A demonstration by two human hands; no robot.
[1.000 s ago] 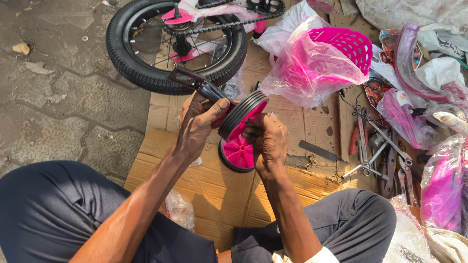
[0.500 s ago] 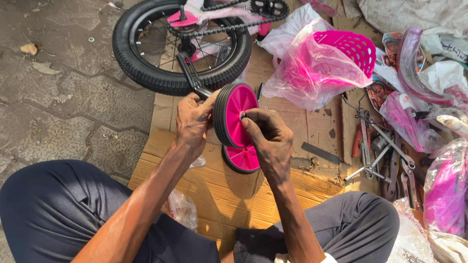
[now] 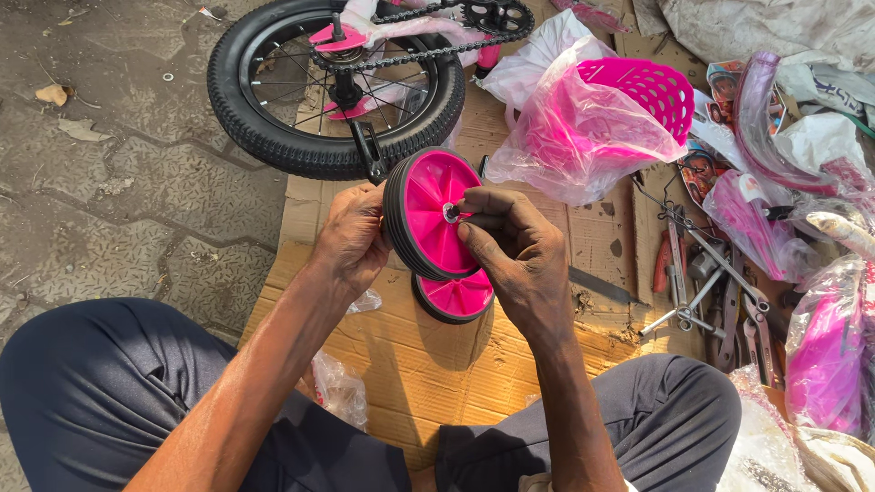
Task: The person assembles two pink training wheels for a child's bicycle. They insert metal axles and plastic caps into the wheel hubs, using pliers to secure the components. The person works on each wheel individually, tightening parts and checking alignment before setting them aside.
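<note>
Left hand (image 3: 351,239) grips the rim of a small pink training wheel (image 3: 436,211) with fingers curled shut behind it, holding it upright above the cardboard (image 3: 401,364) so the hub faces the right hand (image 3: 510,251), whose fingertips are pinched closed on a small metal piece at the hub hole. A second pink wheel (image 3: 456,296) lies on the cardboard just below, with the bike's rear tyre (image 3: 273,137) and the pink basket in a plastic bag (image 3: 602,123) beyond. Compared with a second ago, the wheel is turned face-on and the right hand has moved from the rim to the centre.

Pink training wheel (image 3: 430,215), black tyre, upright, held.
</note>
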